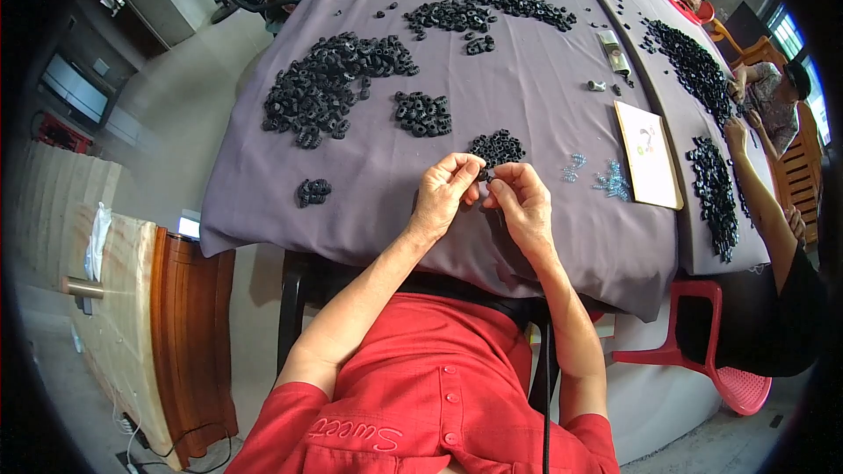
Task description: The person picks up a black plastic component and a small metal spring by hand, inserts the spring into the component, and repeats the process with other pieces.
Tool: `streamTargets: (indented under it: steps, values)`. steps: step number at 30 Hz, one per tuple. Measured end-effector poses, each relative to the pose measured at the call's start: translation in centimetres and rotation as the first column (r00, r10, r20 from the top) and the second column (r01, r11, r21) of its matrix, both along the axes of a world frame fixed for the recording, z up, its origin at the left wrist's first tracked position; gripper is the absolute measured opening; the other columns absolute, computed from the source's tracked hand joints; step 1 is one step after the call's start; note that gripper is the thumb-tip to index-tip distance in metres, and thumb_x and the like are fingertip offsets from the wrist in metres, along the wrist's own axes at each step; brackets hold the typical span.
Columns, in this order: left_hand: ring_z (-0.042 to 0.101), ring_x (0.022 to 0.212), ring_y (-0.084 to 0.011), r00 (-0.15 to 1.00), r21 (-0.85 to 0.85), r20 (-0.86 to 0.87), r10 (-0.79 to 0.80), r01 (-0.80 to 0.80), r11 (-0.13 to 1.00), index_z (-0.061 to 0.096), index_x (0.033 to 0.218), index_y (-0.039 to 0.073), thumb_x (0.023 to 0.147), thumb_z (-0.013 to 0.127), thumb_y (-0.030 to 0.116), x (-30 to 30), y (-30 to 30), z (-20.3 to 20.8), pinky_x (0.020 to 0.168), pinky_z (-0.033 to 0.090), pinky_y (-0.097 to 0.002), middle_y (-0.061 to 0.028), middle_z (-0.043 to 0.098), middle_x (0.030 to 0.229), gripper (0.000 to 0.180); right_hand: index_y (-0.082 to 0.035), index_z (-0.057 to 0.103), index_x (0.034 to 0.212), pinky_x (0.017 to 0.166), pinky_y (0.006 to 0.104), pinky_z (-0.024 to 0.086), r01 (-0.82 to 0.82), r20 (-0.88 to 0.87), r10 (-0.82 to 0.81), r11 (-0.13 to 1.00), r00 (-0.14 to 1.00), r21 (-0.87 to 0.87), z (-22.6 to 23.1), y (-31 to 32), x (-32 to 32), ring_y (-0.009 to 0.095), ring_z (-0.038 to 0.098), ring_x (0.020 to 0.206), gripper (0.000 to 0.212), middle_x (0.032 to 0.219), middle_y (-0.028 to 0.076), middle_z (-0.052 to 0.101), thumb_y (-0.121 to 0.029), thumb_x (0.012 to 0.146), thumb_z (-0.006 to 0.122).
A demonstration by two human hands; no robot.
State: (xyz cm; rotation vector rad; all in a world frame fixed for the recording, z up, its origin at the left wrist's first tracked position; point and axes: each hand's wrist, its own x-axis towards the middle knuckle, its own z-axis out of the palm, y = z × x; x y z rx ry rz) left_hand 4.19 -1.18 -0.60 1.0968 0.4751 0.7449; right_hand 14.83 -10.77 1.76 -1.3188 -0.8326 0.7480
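Small black part (486, 175) held at the fingertips of both hands

The part is held above the near side of the purple-grey cloth (369, 202), just in front of a small pile of black pieces (498, 147). It is pinched by the thumb and forefinger of the left hand (443, 193); it is met from the other side by the bent fingers of the right hand (525, 211), whose exact grip cannot be told. Clear bluish pieces (612, 183) are spread to the right, beside a pale flat board (648, 156).
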Motion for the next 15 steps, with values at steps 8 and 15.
streamTargets:
  steps: [8, 15]
  values:
    - [0.048, 0.056, -0.0024, 0.997, 0.154, -0.071, 0.042, -0.031, 0.988, 0.064, 0.096, 0.007, 0.094, 0.057, 0.025, 0.09, -0.15, -0.1, 0.051, 0.041, -0.018, 0.0049, 0.054, 0.065, 0.02, 0.002, 0.054, 0.102, 0.062, 0.0236, 0.05, -0.004, 0.02, 0.004, 1.0, 1.0, 0.003, -0.26, 0.02, 0.14, 0.01, 0.058, 0.065, 0.014, 0.083, 0.006, 0.059, 0.0, 0.088, 0.057]
    - [0.048, 0.055, -0.0019, 0.998, 0.149, -0.056, 0.013, -0.005, 0.989, 0.064, 0.095, 0.006, 0.094, 0.058, 0.024, 0.14, -0.31, 0.04, 0.05, 0.04, -0.0177, 0.005, 0.055, 0.066, 0.019, 0.002, 0.053, 0.101, 0.061, 0.0231, 0.05, -0.022, -0.03, 0.023, 0.999, 0.999, 0.04, -0.39, -0.01, 0.12, 0.009, 0.058, 0.065, 0.013, 0.081, 0.005, 0.059, 0.0, 0.088, 0.058]
